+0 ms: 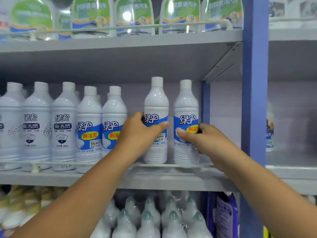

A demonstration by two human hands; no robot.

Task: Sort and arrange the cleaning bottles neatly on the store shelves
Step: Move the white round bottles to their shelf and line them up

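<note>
Two white bottles stand up straight at the right end of the middle shelf (171, 176), and each one has a hand on it: the left hand (137, 133) is wrapped around the blue label of the left bottle (156, 103), and the right hand (202, 140) is wrapped around the label of the right bottle (186, 107), which stands just beside it. To the left of the left hand, a row of more white bottles (89, 124) fills the same shelf, behind a thin rail (51, 163) along the front edge
</note>
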